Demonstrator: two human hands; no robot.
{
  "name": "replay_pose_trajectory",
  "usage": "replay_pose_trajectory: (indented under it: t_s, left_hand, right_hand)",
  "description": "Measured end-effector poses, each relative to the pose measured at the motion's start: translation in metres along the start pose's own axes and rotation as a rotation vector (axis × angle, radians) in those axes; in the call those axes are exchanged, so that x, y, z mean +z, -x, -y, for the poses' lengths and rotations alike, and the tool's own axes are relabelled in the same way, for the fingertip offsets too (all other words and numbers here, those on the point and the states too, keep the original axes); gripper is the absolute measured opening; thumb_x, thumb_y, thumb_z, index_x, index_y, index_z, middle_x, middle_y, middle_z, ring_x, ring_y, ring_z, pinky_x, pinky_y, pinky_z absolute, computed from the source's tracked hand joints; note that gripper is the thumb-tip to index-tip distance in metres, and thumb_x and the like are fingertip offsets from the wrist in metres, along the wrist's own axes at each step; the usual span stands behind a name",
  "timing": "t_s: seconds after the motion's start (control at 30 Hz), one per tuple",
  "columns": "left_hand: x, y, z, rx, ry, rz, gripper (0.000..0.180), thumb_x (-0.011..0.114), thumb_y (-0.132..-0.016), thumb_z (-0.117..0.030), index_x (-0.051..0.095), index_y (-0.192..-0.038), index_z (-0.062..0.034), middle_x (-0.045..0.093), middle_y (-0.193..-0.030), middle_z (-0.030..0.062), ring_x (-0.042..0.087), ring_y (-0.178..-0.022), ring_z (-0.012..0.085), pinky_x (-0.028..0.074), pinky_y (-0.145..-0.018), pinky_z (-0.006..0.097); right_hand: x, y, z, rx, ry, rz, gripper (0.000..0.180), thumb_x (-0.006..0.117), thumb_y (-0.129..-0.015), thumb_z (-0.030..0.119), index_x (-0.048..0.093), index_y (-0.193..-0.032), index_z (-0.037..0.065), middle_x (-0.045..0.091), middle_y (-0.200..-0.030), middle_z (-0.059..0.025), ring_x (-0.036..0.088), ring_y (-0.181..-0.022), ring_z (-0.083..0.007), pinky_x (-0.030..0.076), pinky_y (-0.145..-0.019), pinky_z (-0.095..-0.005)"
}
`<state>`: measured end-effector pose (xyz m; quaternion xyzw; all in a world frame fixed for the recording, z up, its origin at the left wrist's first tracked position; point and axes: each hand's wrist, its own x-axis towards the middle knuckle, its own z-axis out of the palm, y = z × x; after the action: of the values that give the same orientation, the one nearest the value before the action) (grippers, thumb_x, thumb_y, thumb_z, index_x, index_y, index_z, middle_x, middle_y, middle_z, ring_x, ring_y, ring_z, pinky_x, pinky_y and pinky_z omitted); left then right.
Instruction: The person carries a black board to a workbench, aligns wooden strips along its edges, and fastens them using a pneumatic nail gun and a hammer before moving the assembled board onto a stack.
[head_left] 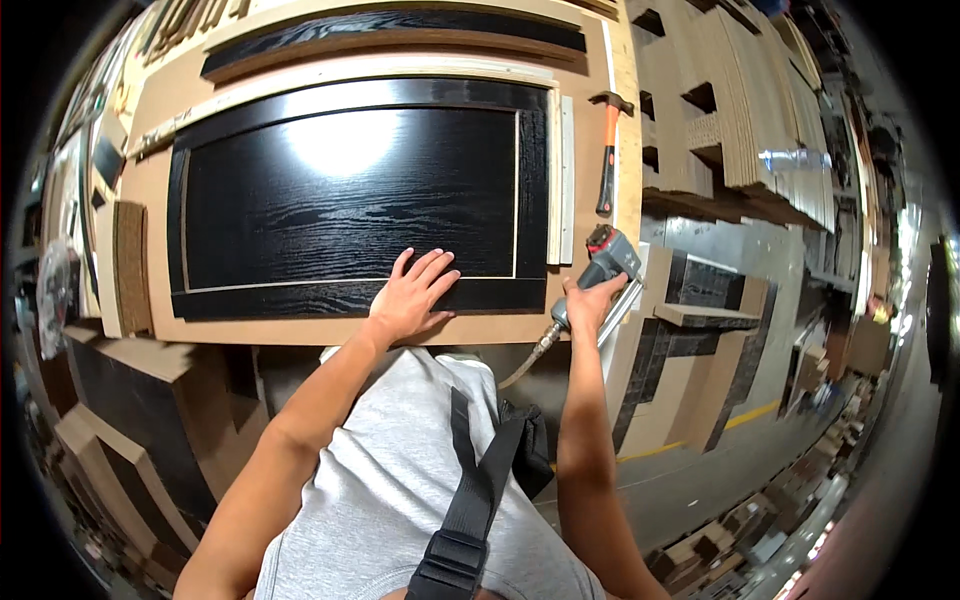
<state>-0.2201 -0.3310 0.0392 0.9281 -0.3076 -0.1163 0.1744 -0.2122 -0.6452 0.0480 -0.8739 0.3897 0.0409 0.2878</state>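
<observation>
A black wood-grain framed panel (330, 220) lies flat on the brown workbench top (240, 328), with a bright glare on its upper part. Pale lines run along the inner edges of its frame. My left hand (412, 292) rests on the panel's near rail, fingers spread and pointing away from me. In my right hand (592, 300) is a grey and black pneumatic nail gun (604, 262), gripped by its handle just right of the panel. An air hose joins the gun at the handle's lower end. The tool's nose is hard to make out.
An orange-handled hammer (609, 155) lies on the bench beyond the nail gun. Light wooden strips (555, 170) border the panel's far and right sides. A black board (390, 35) lies farther back. Stacked cardboard-coloured panels (760, 120) stand right; a brown block (124, 268) sits left.
</observation>
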Motion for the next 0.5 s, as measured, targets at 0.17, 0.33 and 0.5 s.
replay_pose_trajectory:
  t_s: [0.17,0.33,0.5]
  left_hand:
    - [0.002,0.004,0.004,0.02,0.035,-0.027,0.065,0.069,-0.086,-0.046,0.052,-0.139,-0.0132,0.041,-0.153,0.01,0.032,-0.145,0.0258,0.02,-0.12,0.054]
    - [-0.001,0.001,0.004,0.02,0.065,0.001,0.064,0.069,-0.086,-0.045,0.051,-0.14,-0.0134,0.04,-0.154,0.0111,0.032,-0.146,0.0264,0.02,-0.12,0.054]
    - [-0.002,0.0,0.004,0.014,0.093,-0.028,0.064,0.073,-0.083,-0.041,0.053,-0.136,-0.0125,0.041,-0.152,0.0113,0.034,-0.145,0.0266,0.022,-0.119,0.054]
  right_hand:
    - [-0.05,-0.002,-0.042,-0.021,-0.567,0.254,0.06,0.06,-0.076,-0.011,0.041,-0.132,0.002,0.059,-0.084,-0.0068,0.06,-0.063,-0.0165,0.05,-0.058,-0.0306]
    - [-0.119,0.059,-0.03,0.108,-0.57,0.336,0.019,0.066,-0.079,-0.005,0.056,-0.095,-0.001,0.06,-0.07,-0.0073,0.058,-0.055,-0.0176,0.05,-0.054,-0.0312]
    - [-0.107,0.101,-0.004,0.13,-0.388,0.45,0.017,0.069,-0.079,-0.003,0.061,-0.094,-0.002,0.06,-0.063,-0.0048,0.057,-0.049,-0.0148,0.046,-0.047,-0.03]
